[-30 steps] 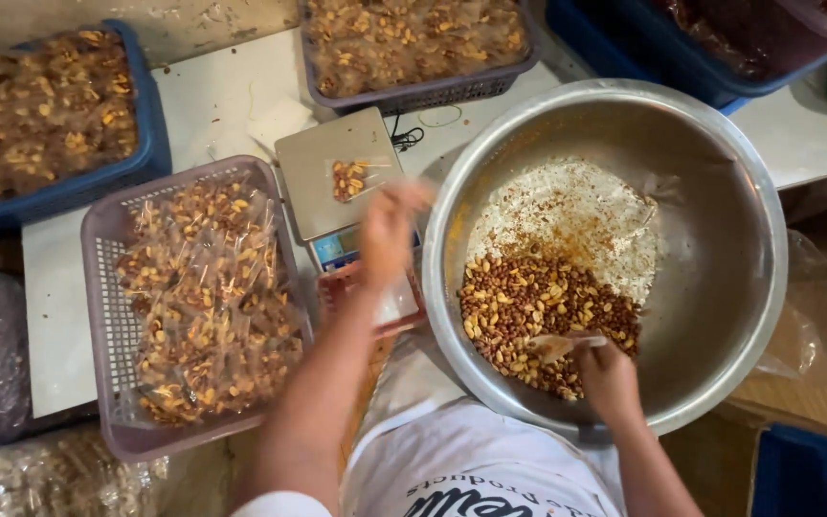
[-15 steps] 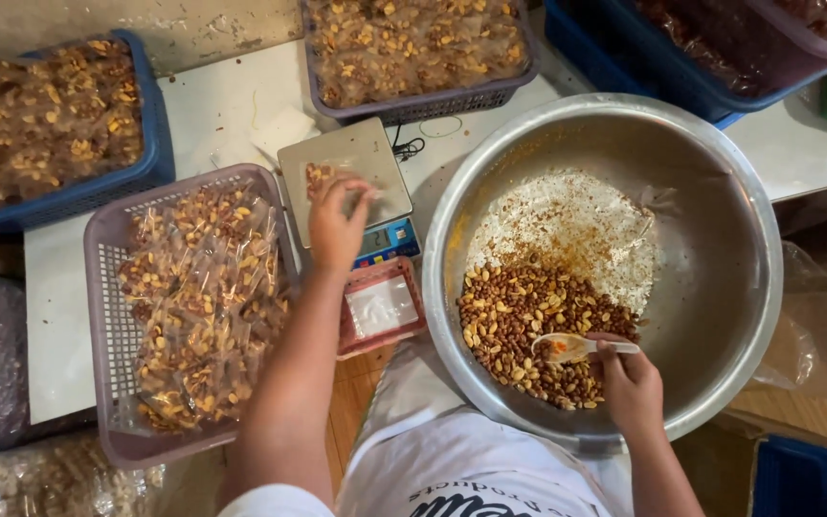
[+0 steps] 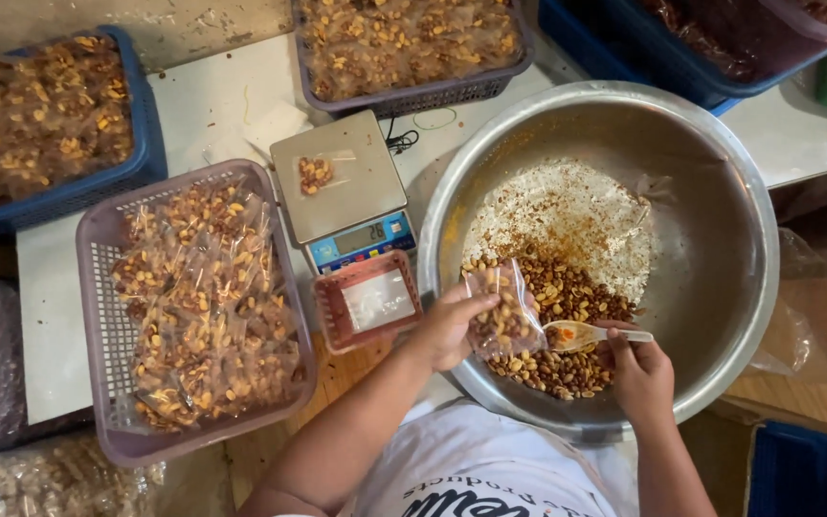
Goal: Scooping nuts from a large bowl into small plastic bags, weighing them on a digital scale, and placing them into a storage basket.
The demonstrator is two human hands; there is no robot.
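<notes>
beside the steel bowl (image 3: 720,239), a scale (image 3: 337,177)

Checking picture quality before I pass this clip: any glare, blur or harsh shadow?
Head view: even, soft light and sharp focus; mild sheen on the metal bowl rim and the bag in the left hand; right hand crisp; no blur.

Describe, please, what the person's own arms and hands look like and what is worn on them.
Both forearms are bare, without sleeves reaching them. The left hand and the right hand wear no gloves; no rings, watch or bracelets show. A white short-sleeved shirt with dark lettering covers the torso.
</notes>
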